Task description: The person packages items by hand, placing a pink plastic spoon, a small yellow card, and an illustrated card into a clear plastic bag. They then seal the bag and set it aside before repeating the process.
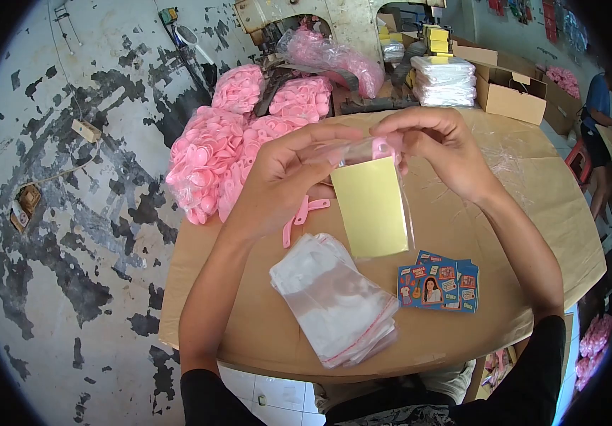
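Between my two hands is a clear plastic bag (410, 220) with a plain yellow card (371, 209) in it. A pink plastic handle end with a hole (381, 148) shows at the bag's top. My left hand (288, 174) pinches the bag's upper left edge. Thumb and fingers of my right hand (439, 145) close on the upper right corner, near the pink piece. Below, a stack of clear plastic bags (334, 298) lies on the table. To its right sit several blue printed cards (437, 284). Loose pink handled pieces (304, 216) lie beside my left wrist.
Bags of pink plastic pieces (210, 160) are heaped at the back left of the brown-covered table (533, 234). At the back right stand a pile of clear packs (444, 82) and a cardboard box (512, 96). Another person (597, 113) sits at far right.
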The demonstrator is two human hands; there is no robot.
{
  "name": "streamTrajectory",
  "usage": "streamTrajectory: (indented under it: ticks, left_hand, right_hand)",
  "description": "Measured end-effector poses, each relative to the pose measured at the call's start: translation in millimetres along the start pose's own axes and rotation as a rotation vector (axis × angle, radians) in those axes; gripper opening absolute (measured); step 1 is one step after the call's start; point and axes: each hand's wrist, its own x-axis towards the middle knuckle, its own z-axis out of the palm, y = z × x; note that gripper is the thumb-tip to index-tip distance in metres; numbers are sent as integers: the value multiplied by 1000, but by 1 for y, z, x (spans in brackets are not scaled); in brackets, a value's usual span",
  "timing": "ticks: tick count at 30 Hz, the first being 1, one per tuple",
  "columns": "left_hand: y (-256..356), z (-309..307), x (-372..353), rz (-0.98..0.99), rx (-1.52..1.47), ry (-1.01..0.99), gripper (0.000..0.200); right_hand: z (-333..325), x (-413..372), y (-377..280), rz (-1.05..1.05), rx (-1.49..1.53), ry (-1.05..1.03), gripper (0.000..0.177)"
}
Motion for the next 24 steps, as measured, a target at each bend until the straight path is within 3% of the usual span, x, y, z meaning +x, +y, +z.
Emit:
streamTrajectory:
  ticks: [6,15,22,24]
  left_hand:
    - [0,-5,-1,-3,161,-33,24]
    - [-2,-11,-5,3,372,-52,20]
    - [-6,-13,-5,124,240,-139,21]
    - [-3,-8,-4,53,46,-99,17]
  right_hand:
    - [-12,-1,6,-237,-285,-110,24]
    - [-5,-2,-4,-272,-329,-44,23]
    - [-10,-1,-9,-332,-362,-115,24]
    - [-10,-1,-10,-339,-382,-122,24]
